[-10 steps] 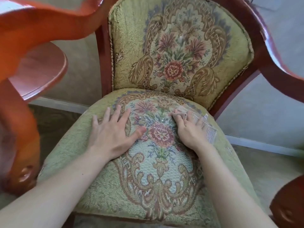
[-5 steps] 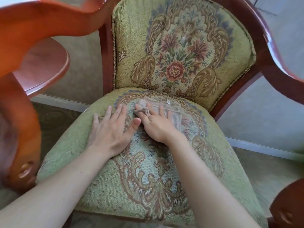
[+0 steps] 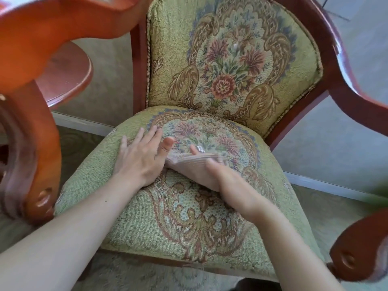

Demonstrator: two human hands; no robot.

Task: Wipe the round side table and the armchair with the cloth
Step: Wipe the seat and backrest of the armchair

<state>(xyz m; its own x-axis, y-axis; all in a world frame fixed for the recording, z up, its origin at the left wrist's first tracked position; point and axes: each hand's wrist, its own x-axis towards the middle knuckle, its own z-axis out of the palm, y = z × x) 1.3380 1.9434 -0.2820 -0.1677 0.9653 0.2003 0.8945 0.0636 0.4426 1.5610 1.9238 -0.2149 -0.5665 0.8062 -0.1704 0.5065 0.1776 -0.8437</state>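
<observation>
The armchair fills the view, with a green floral seat [image 3: 189,223] and a matching padded back [image 3: 231,59] in a red-brown wooden frame. My left hand [image 3: 140,158] lies flat on the seat's left half, fingers spread, holding nothing. My right hand [image 3: 228,185] is in the middle of the seat, blurred by motion, gripping the pale folded cloth [image 3: 189,162] at its edge. The cloth is lifted off the fabric and reaches to my left thumb. The round side table [image 3: 65,78] shows at the left, behind the chair's left arm.
The chair's left arm [image 3: 42,38] and its front post [image 3: 35,154] rise close on the left. The right arm [image 3: 357,85] curves down the right side, its front end [image 3: 361,253] at the lower right. Patterned green carpet [image 3: 147,274] lies below.
My right hand has swept the cloth from the right of the seat across to the centre beside my left hand, then drawn it back toward me and raised it. My left hand has stayed put.
</observation>
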